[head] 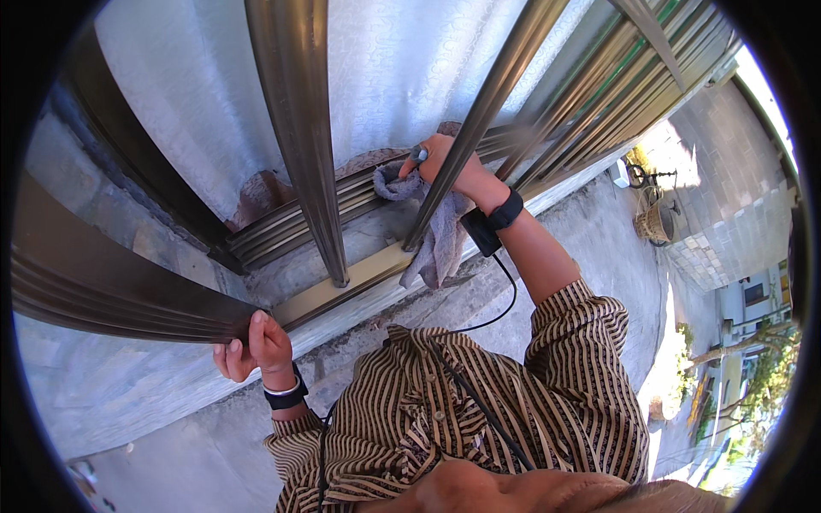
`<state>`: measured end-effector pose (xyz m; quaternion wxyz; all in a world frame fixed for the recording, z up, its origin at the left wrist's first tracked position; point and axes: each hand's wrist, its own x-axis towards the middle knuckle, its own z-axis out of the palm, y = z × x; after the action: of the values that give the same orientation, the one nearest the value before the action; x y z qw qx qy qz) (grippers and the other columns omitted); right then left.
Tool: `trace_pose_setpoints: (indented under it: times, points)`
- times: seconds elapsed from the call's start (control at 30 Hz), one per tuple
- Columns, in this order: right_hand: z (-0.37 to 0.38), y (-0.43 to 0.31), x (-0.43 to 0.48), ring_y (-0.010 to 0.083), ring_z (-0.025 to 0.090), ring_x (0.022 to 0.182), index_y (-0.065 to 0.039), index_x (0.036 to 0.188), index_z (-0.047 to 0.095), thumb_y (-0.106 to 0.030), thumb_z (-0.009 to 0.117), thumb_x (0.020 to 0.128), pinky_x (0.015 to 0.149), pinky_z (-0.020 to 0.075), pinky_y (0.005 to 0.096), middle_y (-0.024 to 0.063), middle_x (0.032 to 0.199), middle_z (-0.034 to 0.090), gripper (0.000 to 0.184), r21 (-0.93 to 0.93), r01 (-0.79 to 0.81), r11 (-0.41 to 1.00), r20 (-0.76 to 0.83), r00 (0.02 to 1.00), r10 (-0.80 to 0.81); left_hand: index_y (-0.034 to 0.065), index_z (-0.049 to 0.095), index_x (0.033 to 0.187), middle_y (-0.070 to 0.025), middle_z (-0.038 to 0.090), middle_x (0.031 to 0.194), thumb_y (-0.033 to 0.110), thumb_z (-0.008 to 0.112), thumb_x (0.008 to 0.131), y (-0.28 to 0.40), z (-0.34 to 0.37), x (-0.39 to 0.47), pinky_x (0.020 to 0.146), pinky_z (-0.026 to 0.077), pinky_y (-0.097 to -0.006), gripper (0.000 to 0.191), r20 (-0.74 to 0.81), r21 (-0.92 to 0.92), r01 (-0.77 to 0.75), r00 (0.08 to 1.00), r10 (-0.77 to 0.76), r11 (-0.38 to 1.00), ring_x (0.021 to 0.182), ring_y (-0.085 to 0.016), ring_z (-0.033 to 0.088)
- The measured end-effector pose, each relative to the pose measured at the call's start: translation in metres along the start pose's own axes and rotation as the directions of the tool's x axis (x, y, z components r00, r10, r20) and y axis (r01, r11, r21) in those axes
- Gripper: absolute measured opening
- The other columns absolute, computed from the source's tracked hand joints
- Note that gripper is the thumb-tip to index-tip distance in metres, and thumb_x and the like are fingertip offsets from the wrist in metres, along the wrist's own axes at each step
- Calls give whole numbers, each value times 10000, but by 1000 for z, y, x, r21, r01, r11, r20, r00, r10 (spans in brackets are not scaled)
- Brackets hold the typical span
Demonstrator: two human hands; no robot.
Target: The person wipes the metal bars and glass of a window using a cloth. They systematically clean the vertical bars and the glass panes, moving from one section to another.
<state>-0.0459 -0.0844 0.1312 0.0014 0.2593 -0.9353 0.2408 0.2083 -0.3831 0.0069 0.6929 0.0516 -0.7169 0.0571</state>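
My right hand [442, 157] reaches between the metal bars of a window grille and grips a grey terry cloth [442, 237]. A small blue-grey rounded end [419, 154] of some object pokes out at its fingers; what it belongs to is hidden. The cloth lies over the window track [359, 200] and hangs down across the grille's bottom rail [346, 282]. With thumb and fingers, my left hand [260, 349] holds the lower corner of the brown metal grille frame [147, 295]. A round upright bar [314, 160] stands between the two hands.
A pale patterned curtain [397, 77] hangs behind the window. Below the stone sill runs a concrete ground strip [577, 224]. A black cable [513, 288] loops from a black box [481, 232] at my right wrist. A bicycle with a wicker basket [651, 221] stands farther right.
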Motion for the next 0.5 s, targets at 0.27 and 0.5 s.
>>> trace_pose_setpoints:
  times: [0.27, 0.5]
  points:
    - [-21, -17, -17, 318, 685, 783, -107, 905, 759, -194, 691, 760, 671, 536, 420, 135, 842, 721, 183, -188, 90, 978, 36, 996, -85, 209, 662, 1003, -69, 307, 1262, 157, 744, 904, 0, -1, 0, 1039, 380, -421, 138, 6, -14, -1, 1000, 1, 1000, 1265, -320, 308]
    - [16, -23, 6, 143, 636, 840, -74, 1010, 794, 73, 670, 677, 797, 496, 278, 62, 906, 754, 384, 460, 85, 884, 290, 926, -240, 220, 666, 994, -68, 309, 1260, 159, 752, 897, 2, -1, 3, 1040, 371, -416, 143, 1, -23, 4, 1000, -4, 1000, 1262, -322, 308]
